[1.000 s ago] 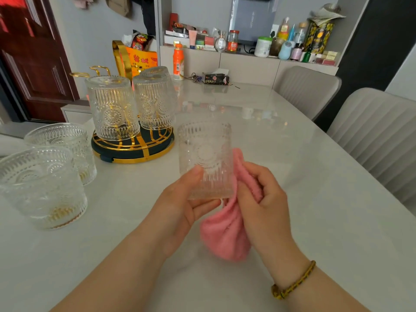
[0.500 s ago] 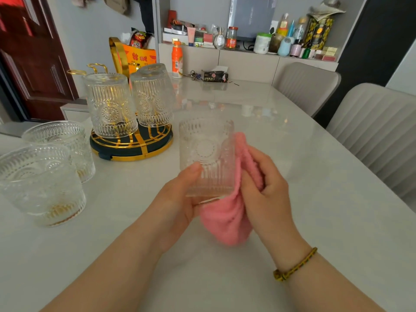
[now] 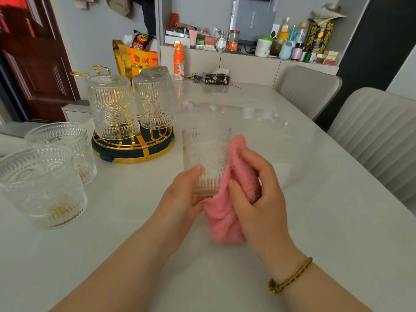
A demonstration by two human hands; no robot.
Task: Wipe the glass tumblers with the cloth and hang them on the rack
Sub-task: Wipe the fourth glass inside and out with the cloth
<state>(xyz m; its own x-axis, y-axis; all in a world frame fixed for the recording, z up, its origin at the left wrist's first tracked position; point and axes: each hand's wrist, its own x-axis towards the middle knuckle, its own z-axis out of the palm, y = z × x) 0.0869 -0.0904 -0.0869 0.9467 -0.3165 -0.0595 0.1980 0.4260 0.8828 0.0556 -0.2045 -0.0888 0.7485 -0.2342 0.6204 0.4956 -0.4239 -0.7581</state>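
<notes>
The left hand [image 3: 180, 199] is curled round the lower part of a glass tumbler [image 3: 206, 154], thumb on its near wall, holding it upright with the mouth up. The right hand [image 3: 254, 199] is clamped on a pink cloth [image 3: 225, 221], fingers folded over it, and presses it against the tumbler's right side. The cloth's loose end hangs below both hands. A braided bracelet [image 3: 290, 278] circles the right wrist.

Beyond and to the left, near the held tumbler but apart from it, a round gold-and-dark rack [image 3: 132, 152] stands on the pale tabletop [image 3: 326, 199]. It carries a front inverted tumbler [image 3: 112, 109] and a rear inverted tumbler [image 3: 155, 97], side by side. Further left two more stand upright: a near upright tumbler [image 3: 42, 185] with amber residue at its bottom, and a far upright tumbler [image 3: 65, 143] just behind it. A grey chair [image 3: 378, 131] stands along the tabletop's right side.
</notes>
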